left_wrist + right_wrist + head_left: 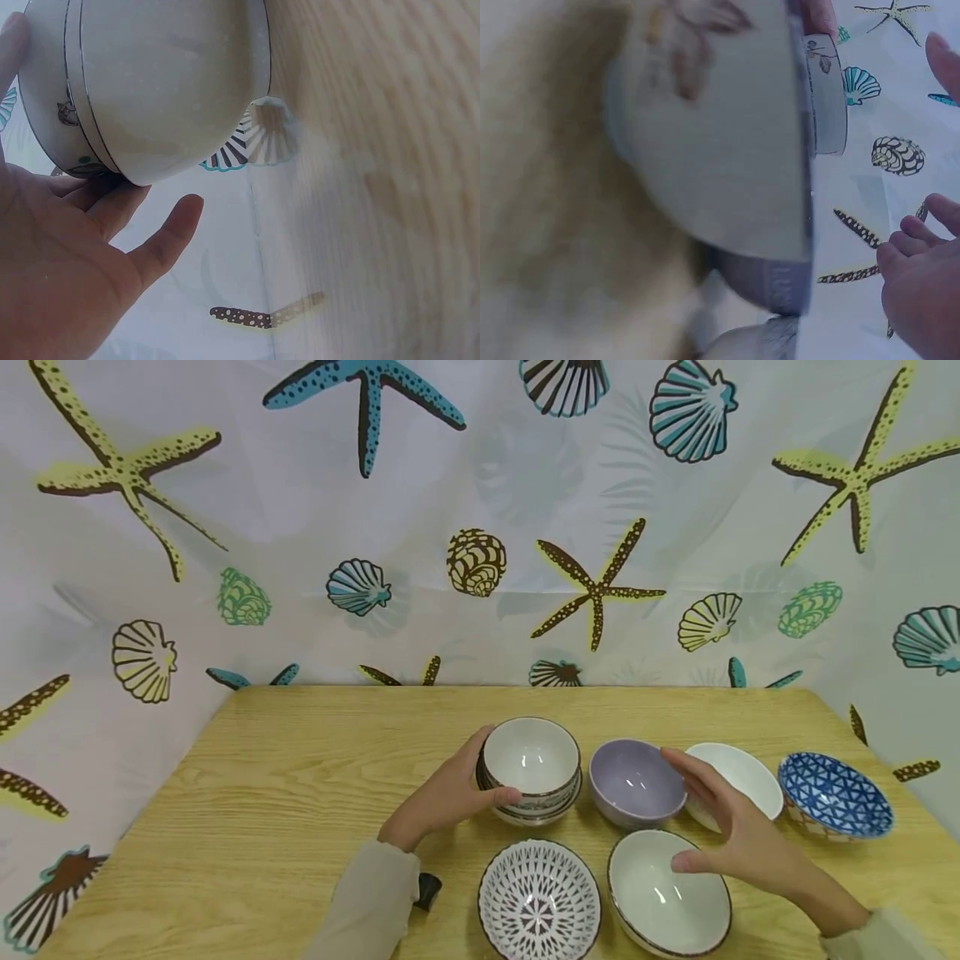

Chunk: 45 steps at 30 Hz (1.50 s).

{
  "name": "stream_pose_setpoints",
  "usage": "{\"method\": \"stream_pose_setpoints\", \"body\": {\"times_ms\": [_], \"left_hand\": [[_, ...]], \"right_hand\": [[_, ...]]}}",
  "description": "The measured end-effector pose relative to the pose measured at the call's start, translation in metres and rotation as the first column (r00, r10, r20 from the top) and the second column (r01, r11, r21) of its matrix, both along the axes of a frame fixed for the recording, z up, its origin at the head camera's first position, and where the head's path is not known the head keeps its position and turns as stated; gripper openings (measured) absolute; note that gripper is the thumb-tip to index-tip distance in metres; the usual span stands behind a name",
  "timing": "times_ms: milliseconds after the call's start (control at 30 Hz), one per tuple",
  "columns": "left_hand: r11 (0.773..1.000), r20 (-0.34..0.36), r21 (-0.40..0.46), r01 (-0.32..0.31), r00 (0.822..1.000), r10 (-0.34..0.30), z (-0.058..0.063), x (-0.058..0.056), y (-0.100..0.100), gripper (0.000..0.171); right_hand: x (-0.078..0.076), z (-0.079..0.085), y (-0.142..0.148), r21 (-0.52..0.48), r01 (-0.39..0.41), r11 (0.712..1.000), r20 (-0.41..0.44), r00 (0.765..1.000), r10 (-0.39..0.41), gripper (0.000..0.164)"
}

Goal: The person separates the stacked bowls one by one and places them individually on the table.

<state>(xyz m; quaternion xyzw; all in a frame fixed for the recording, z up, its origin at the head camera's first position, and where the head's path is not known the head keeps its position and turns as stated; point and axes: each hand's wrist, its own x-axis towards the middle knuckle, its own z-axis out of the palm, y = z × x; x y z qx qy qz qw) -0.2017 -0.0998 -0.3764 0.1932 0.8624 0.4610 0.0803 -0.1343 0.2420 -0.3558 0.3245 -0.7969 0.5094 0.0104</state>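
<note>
Here's the left hand (453, 785) at the middle of the head view, gripping a stack of bowls (532, 768) just right of centre, thumb over the front rim and fingers wrapped round the left side. Look at the left wrist view: the stack fills the upper left, fingers bent against the wall, while the little finger sticks out, free of it. Over at lower right, the right hand (742, 839) hangs above the bowls, thumb spread well away from the fingers and nothing between them! Its thumb crosses over a cream bowl (667, 906), and its fingertips overlap the right rim of a lavender bowl (636, 785); the right wrist view shows space between hand and bowls. At the bottom, a brown-patterned bowl (538, 902) sits just left of the cream one, in front of the stack. Out to the right, a white bowl (741, 775) stands partly behind the right hand, then comes a tilted blue-patterned bowl (836, 797), all on the wood-grain table (285, 793) before a seashell-printed cloth (420, 643).
</note>
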Motion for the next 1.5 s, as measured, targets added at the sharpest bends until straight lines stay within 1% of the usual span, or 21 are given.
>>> {"method": "stream_pose_setpoints", "body": {"times_ms": [133, 267, 367, 433, 533, 667, 767, 833, 1033, 1200, 1333, 1500], "left_hand": [[1.0, 0.004, 0.003, 0.002, 1.0, -0.002, -0.001, 0.0, 0.0, 0.099], [1.0, -0.001, -0.01, 0.001, 1.0, -0.001, -0.002, 0.0, 0.001, 0.1], [1.0, -0.005, -0.01, 0.002, 1.0, -0.002, -0.003, 0.0, 0.001, 0.1], [1.0, -0.001, -0.011, 0.002, 1.0, -0.002, -0.003, 0.0, 0.0, 0.1], [1.0, -0.003, -0.007, 0.005, 1.0, -0.005, -0.002, -0.001, -0.001, 0.101], [1.0, -0.007, -0.002, 0.008, 1.0, -0.008, -0.002, -0.002, -0.003, 0.101], [1.0, -0.001, -0.001, 0.014, 1.0, -0.014, -0.003, -0.002, -0.003, 0.1], [1.0, 0.002, -0.002, 0.017, 1.0, -0.017, -0.004, -0.001, -0.003, 0.1], [1.0, -0.005, 0.011, 0.022, 1.0, -0.022, -0.006, -0.001, -0.003, 0.099], [0.999, -0.017, 0.003, 0.036, 0.999, -0.036, -0.006, -0.002, -0.002, 0.1], [1.0, -0.018, 0.0, 0.029, 0.999, -0.029, -0.004, -0.001, -0.003, 0.1], [0.999, -0.027, 0.004, 0.038, 0.999, -0.038, -0.002, -0.002, -0.004, 0.102]], "right_hand": [[-0.02, 0.014, -0.016, 0.104, 0.043, 0.994, 0.023, 0.999, -0.045, 0.097], [-0.036, 0.026, -0.035, 0.197, 0.074, 0.977, 0.083, 0.992, -0.092, 0.1], [-0.045, 0.031, -0.048, 0.205, 0.068, 0.976, 0.123, 0.988, -0.094, 0.102], [-0.051, 0.031, -0.055, 0.194, 0.061, 0.979, 0.135, 0.987, -0.089, 0.103], [-0.059, 0.029, -0.067, 0.193, 0.061, 0.979, 0.14, 0.986, -0.089, 0.105], [-0.066, 0.021, -0.08, 0.225, 0.065, 0.972, 0.159, 0.982, -0.102, 0.107], [-0.071, 0.013, -0.086, 0.264, 0.056, 0.963, 0.197, 0.974, -0.111, 0.11], [-0.073, 0.009, -0.089, 0.272, 0.04, 0.961, 0.23, 0.968, -0.105, 0.112], [-0.076, 0.001, -0.099, 0.227, -0.022, 0.974, 0.302, 0.952, -0.049, 0.119], [-0.08, -0.004, -0.103, 0.195, -0.05, 0.98, 0.295, 0.956, -0.01, 0.118], [-0.084, -0.007, -0.105, 0.167, -0.068, 0.984, 0.27, 0.963, 0.02, 0.116], [-0.088, -0.008, -0.107, 0.195, -0.076, 0.978, 0.216, 0.976, 0.032, 0.115]]}}
